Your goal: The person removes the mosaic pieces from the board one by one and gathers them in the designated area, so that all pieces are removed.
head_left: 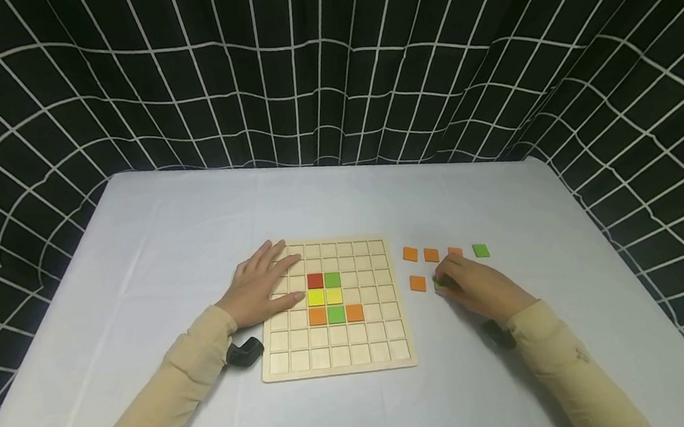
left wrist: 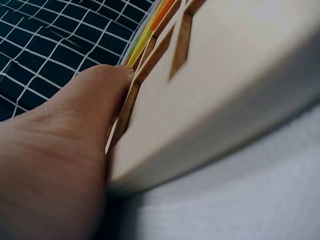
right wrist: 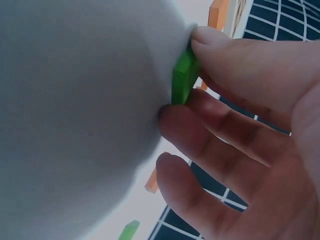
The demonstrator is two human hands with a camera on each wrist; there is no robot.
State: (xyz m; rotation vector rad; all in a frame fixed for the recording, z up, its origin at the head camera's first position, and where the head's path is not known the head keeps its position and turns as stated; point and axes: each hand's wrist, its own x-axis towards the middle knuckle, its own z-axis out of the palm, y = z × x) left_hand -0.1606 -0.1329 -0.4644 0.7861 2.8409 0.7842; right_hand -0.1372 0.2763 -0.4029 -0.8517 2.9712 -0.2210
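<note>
My left hand (head_left: 258, 292) rests with spread fingers on the left side of a wooden grid board (head_left: 338, 357). Its thumb lies along the board near the yellow tiles (head_left: 316, 298), as the left wrist view shows from close by. On the board, red, green, yellow and orange square tiles sit together in the middle cells. To the right of the board, my right hand (head_left: 479, 287) is down at the white tablecloth. Between its thumb and fingertips it pinches a green tile (right wrist: 185, 77), which the fingers mostly hide in the head view.
Several orange tiles (head_left: 417, 283) lie between the board and my right hand. Another green tile (head_left: 481, 250) lies beyond that hand. A black wrist device (head_left: 245, 353) shows under my left wrist. Dark curtains with white grid lines (head_left: 304, 73) surround the table.
</note>
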